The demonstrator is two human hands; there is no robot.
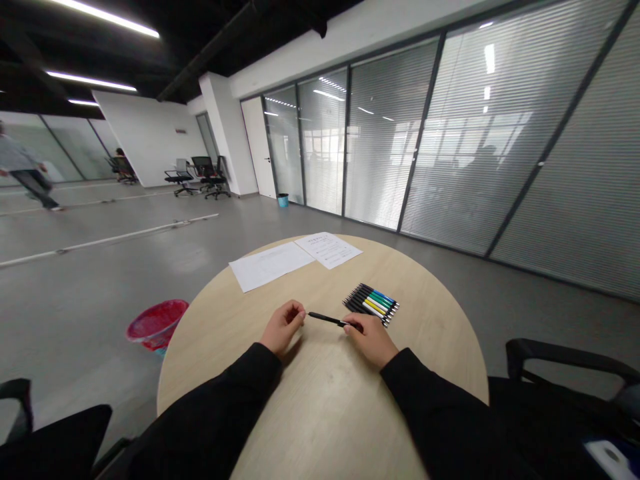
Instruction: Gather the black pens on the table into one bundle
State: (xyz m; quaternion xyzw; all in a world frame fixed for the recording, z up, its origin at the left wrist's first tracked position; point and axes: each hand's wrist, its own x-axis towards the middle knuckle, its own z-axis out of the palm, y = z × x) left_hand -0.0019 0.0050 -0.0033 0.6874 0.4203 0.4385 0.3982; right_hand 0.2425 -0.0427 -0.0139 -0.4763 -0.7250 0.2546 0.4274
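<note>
A black pen (pixel 325 319) lies almost level between my two hands, just above the round wooden table. My right hand (pixel 369 338) grips its right end between thumb and fingers. At the pen's left tip, my left hand (pixel 284 328) is closed in a pinch, thumb against forefinger; the tip itself is too small to see clearly. Just beyond my right hand, a row of several pens (pixel 371 302) lies side by side on the table, with black grips and barrels in blue, green, white, yellow and black.
Two paper sheets, one mostly blank (pixel 271 265) and one printed (pixel 330 249), lie at the far side of the table (pixel 320 400). A red-lined bin (pixel 157 323) stands at left. Chairs (pixel 565 400) flank me. A person (pixel 23 163) walks at far left.
</note>
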